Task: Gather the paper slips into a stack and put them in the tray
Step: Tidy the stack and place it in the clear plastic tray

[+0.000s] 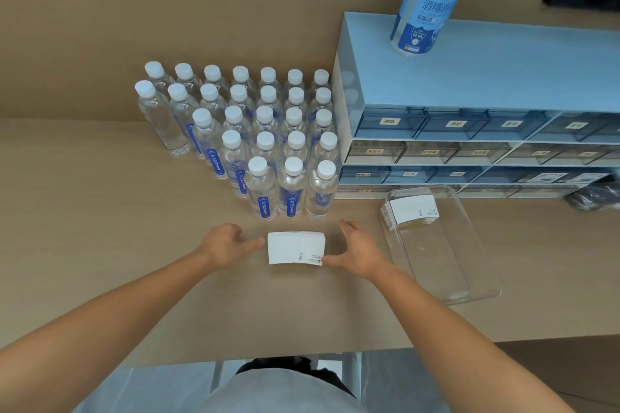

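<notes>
Two bare hands frame a stack of white paper slips point(296, 247) lying flat on the tan tabletop point(100, 211). We see the left hand point(224, 245) loosely open, its index fingertip reaching toward the stack's left edge, whether touching we cannot tell. The right hand point(358, 253) is spread in a wide C, thumb at the stack's near right corner, fingers arched toward the far right corner; neither hand has closed on the slips. Just right of the right hand lies a clear plastic tray point(469, 292), with a second, slightly fanned stack of slips point(412, 209) resting in its far left corner. Behind the hands stand rows of capped water bottles point(265, 131), and to their right a blue drawer organiser point(486, 77) with labelled compartments carries a disinfectant bottle point(427, 0) on top
</notes>
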The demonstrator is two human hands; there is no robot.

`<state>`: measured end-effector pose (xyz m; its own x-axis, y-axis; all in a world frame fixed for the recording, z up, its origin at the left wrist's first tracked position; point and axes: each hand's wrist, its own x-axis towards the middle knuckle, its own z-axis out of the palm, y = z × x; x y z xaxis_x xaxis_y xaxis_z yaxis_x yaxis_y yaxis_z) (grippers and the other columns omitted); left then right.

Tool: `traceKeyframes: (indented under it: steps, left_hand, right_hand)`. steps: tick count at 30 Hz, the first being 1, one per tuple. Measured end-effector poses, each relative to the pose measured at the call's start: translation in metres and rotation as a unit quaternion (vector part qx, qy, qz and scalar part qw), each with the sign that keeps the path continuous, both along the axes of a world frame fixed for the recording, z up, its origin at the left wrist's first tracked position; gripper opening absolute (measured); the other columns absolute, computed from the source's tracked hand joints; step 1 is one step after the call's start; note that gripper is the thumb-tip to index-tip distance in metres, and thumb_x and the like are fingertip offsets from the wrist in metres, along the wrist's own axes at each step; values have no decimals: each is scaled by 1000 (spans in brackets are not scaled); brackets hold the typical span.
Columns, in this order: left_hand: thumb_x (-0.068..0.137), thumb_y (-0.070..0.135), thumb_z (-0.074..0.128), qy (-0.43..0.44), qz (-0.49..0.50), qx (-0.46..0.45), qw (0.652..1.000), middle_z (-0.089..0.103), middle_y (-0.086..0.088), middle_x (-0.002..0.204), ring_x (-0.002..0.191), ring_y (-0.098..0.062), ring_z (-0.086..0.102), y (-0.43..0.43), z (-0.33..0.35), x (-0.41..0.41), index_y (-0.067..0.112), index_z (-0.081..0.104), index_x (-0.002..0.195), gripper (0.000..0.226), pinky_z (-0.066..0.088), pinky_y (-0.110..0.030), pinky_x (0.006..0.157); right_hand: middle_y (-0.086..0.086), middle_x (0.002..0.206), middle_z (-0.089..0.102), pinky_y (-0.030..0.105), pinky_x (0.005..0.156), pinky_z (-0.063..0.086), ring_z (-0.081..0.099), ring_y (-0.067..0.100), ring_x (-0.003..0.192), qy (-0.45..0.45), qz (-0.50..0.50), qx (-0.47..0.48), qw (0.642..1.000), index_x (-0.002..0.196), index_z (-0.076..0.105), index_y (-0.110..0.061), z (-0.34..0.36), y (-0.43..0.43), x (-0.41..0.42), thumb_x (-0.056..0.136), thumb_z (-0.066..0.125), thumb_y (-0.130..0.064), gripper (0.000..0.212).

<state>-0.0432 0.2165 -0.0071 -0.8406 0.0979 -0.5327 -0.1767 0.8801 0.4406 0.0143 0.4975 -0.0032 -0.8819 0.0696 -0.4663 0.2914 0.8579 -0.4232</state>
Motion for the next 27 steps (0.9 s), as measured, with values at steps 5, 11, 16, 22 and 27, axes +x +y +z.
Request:
traceKeyframes:
  steps: [5,11,16,22,27]
  left_hand:
    - [86,42,72,-150,226,224,936,51,-13,87,75,-25,53,11,1,1,12,54,85,35,50,-37,75]
    - [70,48,84,-62,46,119,990,48,-9,147,133,-22,50,34,2,7,5,38,147,99,42,-33,108]
    - [64,51,84,28,-146,18,989,50,-3,142,129,-22,48,49,6,11,21,40,143,95,44,-34,102]
    - [65,51,80,76,-262,-110,956,52,-2,134,124,-24,48,80,-1,8,19,43,136,87,47,-37,99]
    - [64,51,80,78,-262,-139,952,57,-2,125,116,-24,54,90,-14,4,19,50,125,75,47,-36,96]
  right_hand:
    - [9,157,31,31,116,27,28,23,145,-26,-22,-11,999,154,22,-11,0,4,2,68,82,-53,113]
    - [6,161,25,29,117,21,23,21,147,-34,58,7,998,154,21,-12,1,-8,-4,63,82,-54,118]
    - [3,154,33,30,113,32,33,20,141,-17,124,25,992,150,29,-14,3,-20,-17,61,83,-51,111]
    - [3,137,46,34,103,44,45,23,127,16,215,84,973,137,42,-14,-2,-41,-26,60,85,-45,93]
    - [5,133,50,34,106,39,47,23,125,21,244,115,963,133,46,-13,-12,-49,-30,65,82,-42,82]
